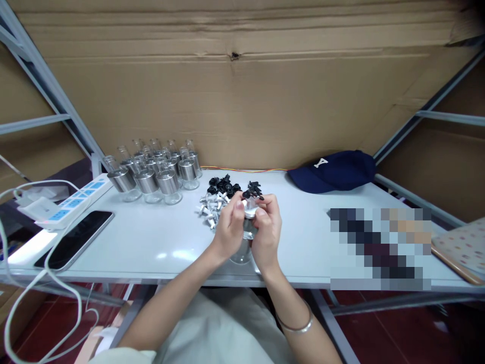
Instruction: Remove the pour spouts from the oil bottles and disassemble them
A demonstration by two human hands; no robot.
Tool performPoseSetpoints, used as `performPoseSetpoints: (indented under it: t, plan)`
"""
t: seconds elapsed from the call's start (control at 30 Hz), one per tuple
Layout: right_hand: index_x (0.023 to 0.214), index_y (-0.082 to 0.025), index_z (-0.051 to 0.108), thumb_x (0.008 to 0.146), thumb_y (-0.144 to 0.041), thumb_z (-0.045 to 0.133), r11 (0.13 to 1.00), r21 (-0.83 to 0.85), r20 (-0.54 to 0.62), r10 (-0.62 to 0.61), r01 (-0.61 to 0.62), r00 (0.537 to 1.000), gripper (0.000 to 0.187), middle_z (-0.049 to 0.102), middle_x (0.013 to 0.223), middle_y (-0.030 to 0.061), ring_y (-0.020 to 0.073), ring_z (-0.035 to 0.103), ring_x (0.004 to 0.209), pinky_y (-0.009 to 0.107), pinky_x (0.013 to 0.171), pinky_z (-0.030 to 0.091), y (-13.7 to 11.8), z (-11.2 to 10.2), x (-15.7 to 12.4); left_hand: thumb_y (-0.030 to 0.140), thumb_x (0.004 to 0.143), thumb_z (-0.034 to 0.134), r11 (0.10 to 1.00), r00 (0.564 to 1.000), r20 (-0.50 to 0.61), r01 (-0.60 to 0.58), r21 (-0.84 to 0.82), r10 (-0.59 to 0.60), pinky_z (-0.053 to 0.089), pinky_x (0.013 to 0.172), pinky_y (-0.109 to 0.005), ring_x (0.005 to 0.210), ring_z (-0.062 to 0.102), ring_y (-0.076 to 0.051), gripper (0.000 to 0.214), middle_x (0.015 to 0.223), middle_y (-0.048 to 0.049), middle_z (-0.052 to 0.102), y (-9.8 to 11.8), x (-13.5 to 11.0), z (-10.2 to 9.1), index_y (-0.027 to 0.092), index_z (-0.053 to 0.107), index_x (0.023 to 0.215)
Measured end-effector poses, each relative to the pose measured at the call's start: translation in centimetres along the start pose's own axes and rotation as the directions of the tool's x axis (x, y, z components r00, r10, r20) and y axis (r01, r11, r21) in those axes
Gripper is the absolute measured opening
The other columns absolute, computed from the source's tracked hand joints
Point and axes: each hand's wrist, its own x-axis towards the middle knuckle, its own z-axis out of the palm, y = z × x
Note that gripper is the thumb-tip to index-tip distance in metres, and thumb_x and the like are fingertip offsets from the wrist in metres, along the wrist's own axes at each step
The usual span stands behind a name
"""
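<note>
My left hand (229, 230) and my right hand (267, 227) are closed together around a small clear glass bottle (244, 247) with a silver collar, over the white table (159, 242). The fingertips of both hands pinch at the bottle's top. Just beyond the hands lie a heap of small white plastic parts (210, 207) and a heap of small black parts (231, 188). Further left stands a cluster of several glass bottles with silver collars (155, 169).
A dark phone (76, 237) and a white power strip (66, 205) with cables lie at the left edge. A navy cap (333, 171) rests at the back right. A patterned board (460, 247) sits at the right edge. Cardboard walls stand behind.
</note>
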Motion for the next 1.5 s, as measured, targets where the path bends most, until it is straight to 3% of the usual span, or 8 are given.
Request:
performPoseSetpoints:
  t: [0.3, 0.57, 0.87, 1.1, 1.33, 1.5]
  plan:
    - [0.083, -0.022, 0.047, 0.085, -0.040, 0.044, 1.000, 0.005, 0.004, 0.012, -0.012, 1.000, 0.018, 0.042, 0.062, -0.0057, 0.0102, 0.038, 0.053, 0.023, 0.051, 0.030, 0.4, -0.1, -0.1, 0.058, 0.089, 0.029, 1.000, 1.000, 0.006, -0.016, -0.010, 0.016, 0.033, 0.058, -0.024, 0.058, 0.036, -0.013, 0.045, 0.062, 0.0021, 0.040, 0.0, 0.0, -0.1, 0.020, 0.042, 0.070]
    - [0.084, -0.022, 0.046, 0.085, -0.042, 0.043, 1.000, -0.001, 0.010, 0.012, -0.012, 1.000, 0.020, 0.045, 0.063, -0.0052, 0.0103, 0.040, 0.053, 0.022, 0.050, 0.030, 0.4, -0.1, -0.2, 0.057, 0.090, 0.025, 1.000, 1.000, 0.014, -0.001, 0.017, 0.001, 0.035, 0.058, -0.025, 0.058, 0.039, -0.013, 0.046, 0.063, 0.0010, 0.046, 0.2, 0.0, 0.0, 0.020, 0.042, 0.069]
    - [0.085, -0.022, 0.046, 0.086, -0.041, 0.045, 1.000, 0.019, 0.000, 0.001, -0.001, 1.000, 0.019, 0.049, 0.067, -0.0046, 0.0106, 0.044, 0.057, 0.022, 0.052, 0.032, 0.3, -0.1, -0.6, 0.061, 0.089, 0.024, 1.000, 1.000, 0.028, -0.007, 0.013, 0.006, 0.033, 0.055, -0.024, 0.055, 0.036, -0.012, 0.048, 0.060, 0.0024, 0.040, 0.4, -0.2, -0.2, 0.020, 0.039, 0.069]
    - [0.086, -0.022, 0.048, 0.083, -0.041, 0.049, 0.999, 0.035, 0.001, -0.018, 0.018, 1.000, 0.019, 0.047, 0.068, -0.0045, 0.0103, 0.042, 0.058, 0.022, 0.054, 0.034, 0.4, -0.1, -0.7, 0.062, 0.088, 0.027, 0.998, 0.998, 0.020, 0.065, -0.024, -0.064, 0.034, 0.057, -0.024, 0.058, 0.039, -0.012, 0.049, 0.063, 0.0020, 0.043, 0.2, -0.7, -0.4, 0.019, 0.046, 0.073]
    - [0.092, -0.024, 0.045, 0.088, -0.035, 0.045, 0.998, 0.008, 0.102, -0.065, 0.065, 0.993, 0.012, 0.044, 0.064, -0.0059, 0.0091, 0.039, 0.051, 0.021, 0.049, 0.034, -0.2, 0.7, -2.1, 0.065, 0.087, 0.026, 0.994, 0.993, 0.023, 0.113, 0.010, -0.113, 0.040, 0.064, -0.026, 0.066, 0.047, -0.015, 0.055, 0.069, -0.0017, 0.054, 0.9, -1.9, -2.0, 0.017, 0.052, 0.078]
    - [0.105, -0.025, 0.043, 0.091, -0.028, 0.042, 0.992, 0.032, 0.290, -0.130, 0.126, 0.948, 0.015, 0.053, 0.076, -0.0030, 0.0101, 0.049, 0.061, 0.023, 0.056, 0.041, -0.7, 1.7, -2.9, 0.066, 0.086, 0.025, 0.996, 0.994, 0.048, 0.093, 0.011, -0.093, 0.046, 0.074, -0.029, 0.079, 0.057, -0.019, 0.060, 0.081, -0.0059, 0.063, 1.6, -2.8, -4.3, 0.016, 0.058, 0.086]
